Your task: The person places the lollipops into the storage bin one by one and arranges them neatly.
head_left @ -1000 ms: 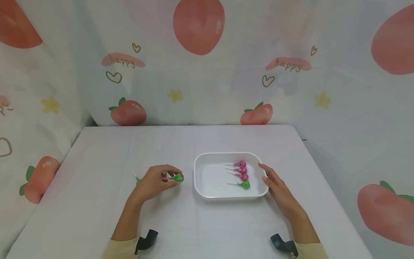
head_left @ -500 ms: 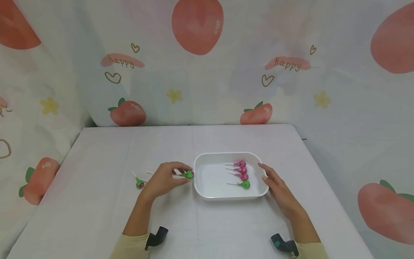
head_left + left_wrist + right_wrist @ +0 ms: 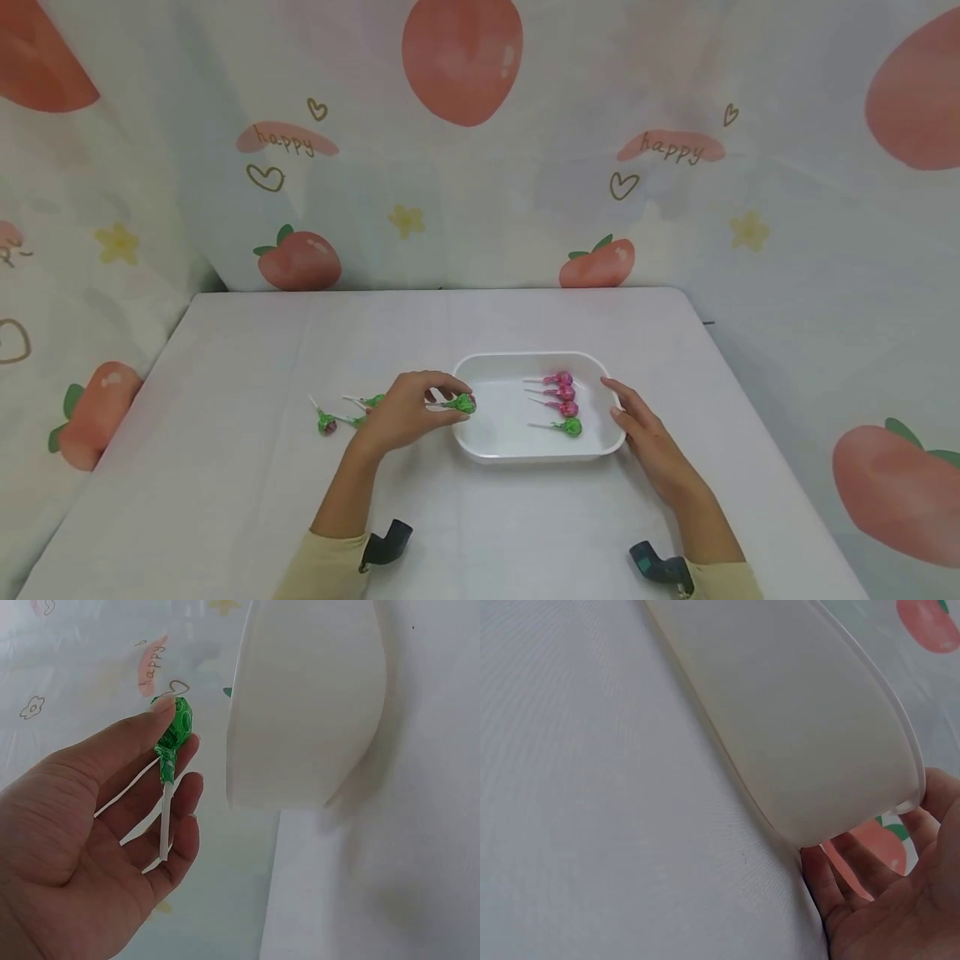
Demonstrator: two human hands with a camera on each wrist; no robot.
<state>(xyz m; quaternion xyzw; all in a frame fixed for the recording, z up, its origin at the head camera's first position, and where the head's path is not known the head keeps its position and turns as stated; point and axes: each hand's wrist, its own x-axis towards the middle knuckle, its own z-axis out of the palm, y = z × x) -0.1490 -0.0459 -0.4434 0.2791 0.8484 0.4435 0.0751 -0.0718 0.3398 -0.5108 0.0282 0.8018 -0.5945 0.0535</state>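
Note:
My left hand (image 3: 411, 410) pinches a green-wrapped lollipop (image 3: 176, 735) between thumb and fingertips, its white stick pointing back toward the palm. In the head view this lollipop's head is at the left rim of a white tray (image 3: 495, 457). My right hand (image 3: 651, 442) holds the tray's right end, with the thumb at the rim and other fingers against the outer wall in the right wrist view. Inside the tray's right half lie three pink lollipops (image 3: 564, 392) in a column, with one green lollipop (image 3: 572, 427) in front of them, sticks pointing left.
Left of the tray, more green lollipops (image 3: 326, 423) lie on the white-covered table (image 3: 225, 467), some partly behind my left hand. A printed cloth (image 3: 480, 200) hangs behind the table. Black wrist-worn devices (image 3: 387, 543) sit by both sleeves.
My left hand has moved right with the green lollipop, from beside the tray to its left rim. More lollipops on the table have come into view behind it. My right hand stays put.

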